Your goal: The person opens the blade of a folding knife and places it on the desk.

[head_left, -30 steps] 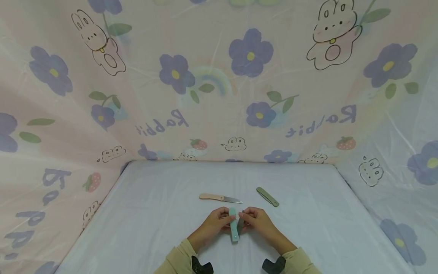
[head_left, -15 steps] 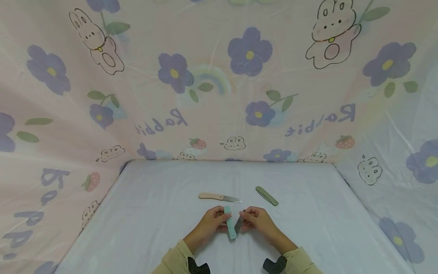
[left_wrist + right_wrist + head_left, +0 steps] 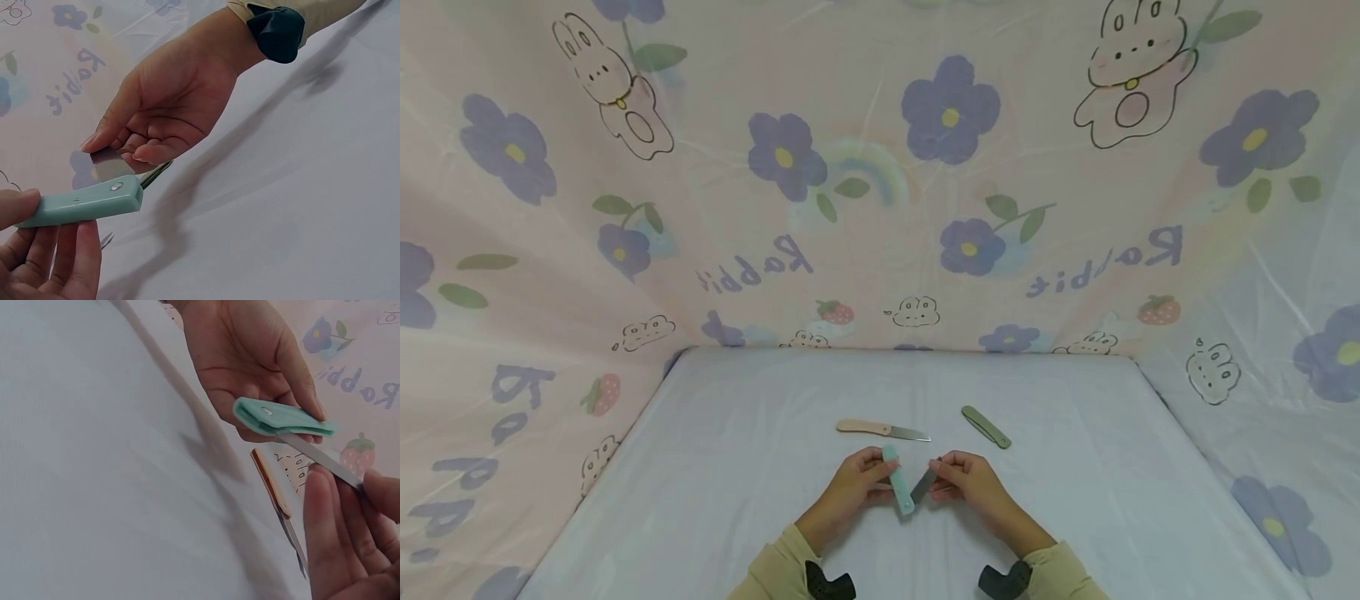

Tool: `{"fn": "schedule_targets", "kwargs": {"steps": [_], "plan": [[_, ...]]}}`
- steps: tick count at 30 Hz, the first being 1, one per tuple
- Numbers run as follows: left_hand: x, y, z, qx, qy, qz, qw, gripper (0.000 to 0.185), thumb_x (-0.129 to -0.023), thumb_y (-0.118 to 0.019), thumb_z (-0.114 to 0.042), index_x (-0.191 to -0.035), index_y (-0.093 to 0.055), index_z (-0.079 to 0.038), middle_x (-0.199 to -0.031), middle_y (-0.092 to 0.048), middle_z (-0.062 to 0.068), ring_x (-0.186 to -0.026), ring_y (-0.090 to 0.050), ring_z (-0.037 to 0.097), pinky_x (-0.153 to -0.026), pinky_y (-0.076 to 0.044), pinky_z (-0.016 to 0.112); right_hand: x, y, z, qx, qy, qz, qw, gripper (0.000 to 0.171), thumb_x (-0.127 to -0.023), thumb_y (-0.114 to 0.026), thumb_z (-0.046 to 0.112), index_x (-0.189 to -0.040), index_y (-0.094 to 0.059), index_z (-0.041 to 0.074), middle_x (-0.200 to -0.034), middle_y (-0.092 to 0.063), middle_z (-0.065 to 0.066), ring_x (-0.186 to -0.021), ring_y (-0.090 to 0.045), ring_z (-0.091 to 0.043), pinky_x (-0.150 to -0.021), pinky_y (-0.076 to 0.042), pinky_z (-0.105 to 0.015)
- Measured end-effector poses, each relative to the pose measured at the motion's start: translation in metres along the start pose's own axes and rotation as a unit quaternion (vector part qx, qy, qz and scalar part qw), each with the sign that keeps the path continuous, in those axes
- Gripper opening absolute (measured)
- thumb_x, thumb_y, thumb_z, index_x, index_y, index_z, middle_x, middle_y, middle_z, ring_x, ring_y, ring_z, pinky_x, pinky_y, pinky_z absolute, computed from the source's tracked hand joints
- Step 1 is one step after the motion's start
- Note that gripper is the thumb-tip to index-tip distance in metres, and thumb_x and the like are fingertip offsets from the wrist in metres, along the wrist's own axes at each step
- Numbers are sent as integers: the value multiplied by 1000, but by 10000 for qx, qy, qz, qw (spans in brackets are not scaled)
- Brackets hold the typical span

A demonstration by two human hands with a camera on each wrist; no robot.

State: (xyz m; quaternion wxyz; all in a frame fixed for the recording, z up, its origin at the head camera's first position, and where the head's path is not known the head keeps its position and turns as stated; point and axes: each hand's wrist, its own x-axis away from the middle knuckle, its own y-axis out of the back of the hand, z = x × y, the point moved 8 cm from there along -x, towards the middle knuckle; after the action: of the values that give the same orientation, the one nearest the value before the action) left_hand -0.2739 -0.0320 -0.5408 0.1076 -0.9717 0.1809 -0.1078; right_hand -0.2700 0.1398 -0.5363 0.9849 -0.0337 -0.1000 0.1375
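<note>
A mint-green folding knife (image 3: 898, 490) is held at table centre, its handle gripped by the curled left hand (image 3: 850, 492) and its half-opened blade (image 3: 923, 485) pinched by the right hand (image 3: 970, 483). At 12 o'clock lies a wooden-handled knife (image 3: 882, 430); at 1 o'clock, a closed olive-green folding knife (image 3: 986, 427).

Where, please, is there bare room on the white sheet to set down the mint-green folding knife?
The white sheet lies bare left of the left hand, and right of the right hand toward the curtain. The strip behind the tan-handled knife and olive folded knife is also bare. It is crowded between those and the hands holding the mint-green folding knife.
</note>
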Motion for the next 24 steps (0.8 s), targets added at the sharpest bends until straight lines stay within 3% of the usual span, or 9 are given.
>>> {"fn": "schedule_targets", "kwargs": {"steps": [8,16,24], "plan": [[2,10,-1,339,-17,-174,9993,39,-90,-63,-22,-115,-51,5,-99,-62,9,-89,-62,21,-80,-52,41,-2,0,-2,-192,6,-40,9998,32,-89,-63,24,-98,-57,-6,-88,-66,-12,-79,-65,-21,-74,-55,-35],[4,14,-3,593,-99,-343,9976,52,-91,-61,-23,-125,-42,12,-102,-59,11,-92,-62,20,-85,-50,40,0,0,0,-440,28,-318,9985,31,-90,-63,22,-97,-55,-8,-87,-65,-13,-79,-66,-21,-75,-55,-35],[7,16,-7,954,-262,-504,9938,48,-92,-60,-20,-123,-42,11,-104,-57,11,-95,-61,21,-87,-49,40,1,1,2,-692,51,-609,9957,27,-90,-62,18,-96,-55,-7,-88,-66,-14,-78,-66,-22,-77,-54,-35]]}}
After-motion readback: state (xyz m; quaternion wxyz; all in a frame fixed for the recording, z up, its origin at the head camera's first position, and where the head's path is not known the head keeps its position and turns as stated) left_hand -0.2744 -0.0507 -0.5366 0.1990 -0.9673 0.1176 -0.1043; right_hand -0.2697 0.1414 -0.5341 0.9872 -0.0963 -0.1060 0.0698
